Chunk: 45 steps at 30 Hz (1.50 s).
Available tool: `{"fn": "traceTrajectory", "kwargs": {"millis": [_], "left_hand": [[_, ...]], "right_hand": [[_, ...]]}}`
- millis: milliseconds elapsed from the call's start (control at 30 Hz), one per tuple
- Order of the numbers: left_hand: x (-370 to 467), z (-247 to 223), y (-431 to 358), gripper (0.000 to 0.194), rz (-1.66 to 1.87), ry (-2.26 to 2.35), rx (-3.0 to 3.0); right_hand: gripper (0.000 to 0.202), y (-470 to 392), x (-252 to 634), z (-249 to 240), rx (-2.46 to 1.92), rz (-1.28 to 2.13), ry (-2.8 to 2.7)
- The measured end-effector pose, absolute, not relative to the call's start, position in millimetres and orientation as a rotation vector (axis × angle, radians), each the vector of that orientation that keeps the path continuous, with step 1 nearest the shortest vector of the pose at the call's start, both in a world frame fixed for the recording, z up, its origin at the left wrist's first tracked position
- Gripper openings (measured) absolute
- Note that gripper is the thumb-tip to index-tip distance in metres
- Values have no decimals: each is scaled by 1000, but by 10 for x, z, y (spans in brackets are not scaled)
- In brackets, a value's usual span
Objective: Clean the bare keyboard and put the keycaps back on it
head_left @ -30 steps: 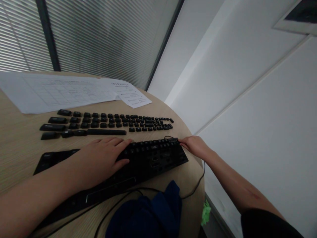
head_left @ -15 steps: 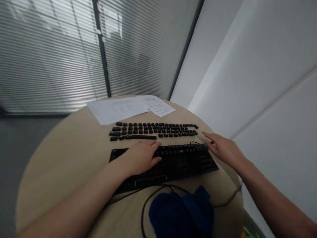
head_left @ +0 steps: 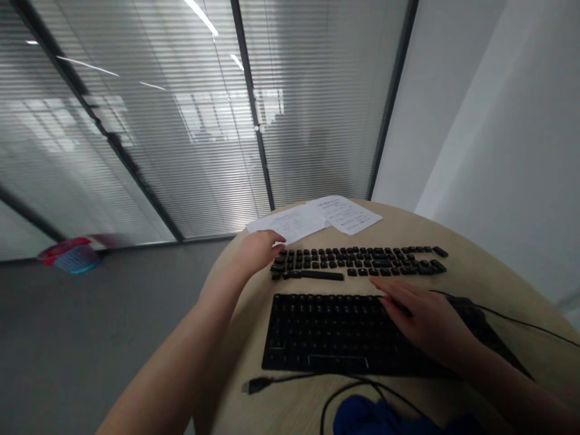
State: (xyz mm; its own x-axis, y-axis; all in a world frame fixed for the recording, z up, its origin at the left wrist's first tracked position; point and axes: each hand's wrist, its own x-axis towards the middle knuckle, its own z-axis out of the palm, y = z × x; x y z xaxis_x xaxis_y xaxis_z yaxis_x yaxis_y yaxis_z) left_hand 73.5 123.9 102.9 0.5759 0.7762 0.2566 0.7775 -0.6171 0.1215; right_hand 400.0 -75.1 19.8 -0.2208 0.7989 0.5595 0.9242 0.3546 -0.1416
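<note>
A black keyboard (head_left: 326, 332) lies on the round wooden table. Its top rows carry keycaps; the lower part looks bare, with an outlined space bar slot. Beyond it, loose black keycaps (head_left: 357, 260) stand in rows, a long space bar (head_left: 322, 275) at their front left. My left hand (head_left: 259, 251) is at the left end of these rows, fingers stretched and slightly apart, with nothing visible in them. My right hand (head_left: 423, 311) is over the keyboard's right part, fingers extended toward the loose keycaps, thumb apart, holding nothing visible.
Printed papers (head_left: 348, 214) lie at the table's far edge. A black cable with a USB plug (head_left: 257, 385) runs along the near side, beside a dark blue cloth-like item (head_left: 376, 417). A red and blue basket (head_left: 75, 257) stands on the floor by the glass partition.
The view has swung left. My left hand has moved off the keyboard to the left end of the loose keycaps. My right hand has shifted left, from the keyboard's right end to over it.
</note>
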Motion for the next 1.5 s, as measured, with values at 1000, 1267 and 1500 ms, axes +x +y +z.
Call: {"fn": "traceTrajectory", "kwargs": {"millis": [1000, 1267, 1500], "left_hand": [[552, 102, 1863, 17, -786, -1475, -2874], [522, 174, 1827, 13, -968, -1509, -2794], [430, 670, 1317, 13, -1069, -1381, -2836]], "right_hand": [[28, -894, 4363, 105, -1503, -285, -1940], [29, -897, 4296, 234, -1466, -308, -1901], [26, -880, 4259, 233, -1390, -245, -1892]]}}
